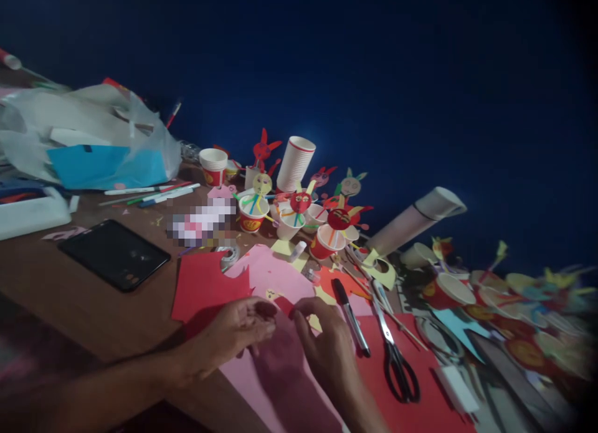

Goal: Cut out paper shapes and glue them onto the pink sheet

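Note:
My left hand [243, 326] hovers over a large pink paper sheet [280, 364], its fingers loosely curled and apart. Facing it, my right hand [324, 333] is half curled, thumb apart from the index finger. I see nothing held in either hand. A small dark red shape [284, 304] lies between the fingertips; whether anything touches it I cannot tell. Just beyond is a small yellow paper piece with a drawn face [271, 294]. A red paper sheet [205, 283] with a cut edge lies beyond my left hand. Beside my right hand lie a black marker [351, 318] and black-handled scissors [395, 358].
Paper cups with paper rabbit-like figures [299, 224] stand behind the papers. A tall cup stack [296, 162] and a white flask [418, 218] are farther back. A dark phone [114, 253] and a plastic bag [93, 134] are left. More cups [448, 291] crowd the right.

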Tool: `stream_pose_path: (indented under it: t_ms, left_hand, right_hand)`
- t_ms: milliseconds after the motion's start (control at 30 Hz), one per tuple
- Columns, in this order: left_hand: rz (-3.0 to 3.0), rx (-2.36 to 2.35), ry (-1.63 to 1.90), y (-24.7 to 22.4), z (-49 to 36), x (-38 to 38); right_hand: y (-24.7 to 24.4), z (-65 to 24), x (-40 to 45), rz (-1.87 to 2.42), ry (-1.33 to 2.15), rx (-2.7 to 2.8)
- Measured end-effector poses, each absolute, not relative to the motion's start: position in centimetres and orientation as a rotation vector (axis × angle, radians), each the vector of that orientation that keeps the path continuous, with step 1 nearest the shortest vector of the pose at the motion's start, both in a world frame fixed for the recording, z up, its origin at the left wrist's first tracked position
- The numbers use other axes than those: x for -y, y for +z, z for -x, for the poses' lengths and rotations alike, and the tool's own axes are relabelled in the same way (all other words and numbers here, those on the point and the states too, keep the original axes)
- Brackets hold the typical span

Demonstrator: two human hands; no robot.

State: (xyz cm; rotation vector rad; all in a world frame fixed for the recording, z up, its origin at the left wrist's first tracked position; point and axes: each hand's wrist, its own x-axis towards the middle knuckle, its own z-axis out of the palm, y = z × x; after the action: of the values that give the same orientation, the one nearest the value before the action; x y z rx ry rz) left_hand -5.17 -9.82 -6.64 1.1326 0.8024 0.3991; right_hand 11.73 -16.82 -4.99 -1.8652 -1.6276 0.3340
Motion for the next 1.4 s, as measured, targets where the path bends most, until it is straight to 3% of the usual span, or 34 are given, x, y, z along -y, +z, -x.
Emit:
stream_pose_path:
  t_ms: [400, 567, 767, 967, 1133, 1333, 1400]
  left_hand:
    - [-0.961, -0.751, 0.586, -5.2, -0.2, 9.2]
    - [-0.998, -0.791, 0.609, -4.6, -0.8, 8.0]
    - [-0.962, -0.812, 0.736, -5.4, 0.0, 5.7]
    - [-0.88, -0.838, 0.778, -5.7, 0.8, 4.9]
    - [-0.876, -0.839, 0.759, -6.2, 1.0, 4.8]
    - [-0.907, -0.848, 0.756, -6.1, 1.0, 4.8]
    - [-0.904, -0.832, 0.755, -6.1, 1.0, 4.8]
  right_hand:
    - [-5.3, -11.6, 16.2, 1.737, 0.189, 1.299]
    - [-5.1, -15.4, 16.9, 1.798, 0.185, 1.237]
    - [-5.3, -21.7, 19.2, 2.102, 0.16, 1.319]
    - [-6.9, -20.2, 20.0, 2.365, 0.065, 1.597]
    - [-5.5, -23.9, 22.1, 2.621, -0.16, 1.416]
    - [-6.7, -28.8, 25.1, 2.76, 0.375, 1.265]
    - [-7.8, -28.9, 26.0, 2.693, 0.381, 1.281]
